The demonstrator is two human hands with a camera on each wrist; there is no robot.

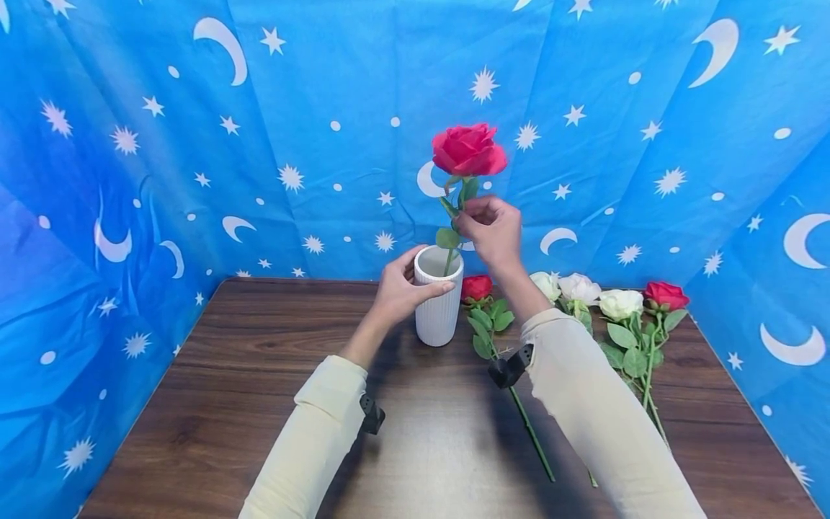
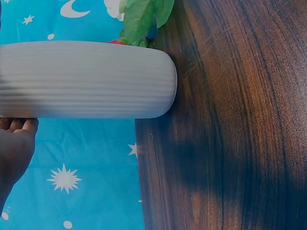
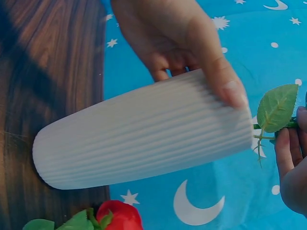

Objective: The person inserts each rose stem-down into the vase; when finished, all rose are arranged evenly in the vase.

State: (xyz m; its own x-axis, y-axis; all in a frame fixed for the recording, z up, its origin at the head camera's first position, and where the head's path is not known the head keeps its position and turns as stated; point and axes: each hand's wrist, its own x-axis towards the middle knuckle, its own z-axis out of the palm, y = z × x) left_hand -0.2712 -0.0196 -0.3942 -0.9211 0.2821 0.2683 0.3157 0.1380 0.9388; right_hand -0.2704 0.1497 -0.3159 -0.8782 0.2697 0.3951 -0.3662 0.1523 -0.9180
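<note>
A white ribbed vase (image 1: 436, 317) stands upright on the wooden table. My left hand (image 1: 403, 290) grips it near the rim, thumb across the front and fingers round the far side. My right hand (image 1: 494, 229) pinches the stem of a red rose (image 1: 470, 150) above the vase, and the stem's lower end dips inside the mouth. In the right wrist view a green leaf (image 3: 277, 108) shows between the vase rim and my right fingers. The left wrist view has the vase's ribbed side (image 2: 96, 79), with part of my left hand (image 2: 18, 148) at its edge.
Another red rose (image 1: 477, 287) lies on the table (image 1: 259, 375) just right of the vase. Further right are white roses (image 1: 620, 304) and one more red rose (image 1: 666, 295), partly behind my right sleeve. A blue cloth (image 1: 363, 94) with moons and stars surrounds the table's back and sides.
</note>
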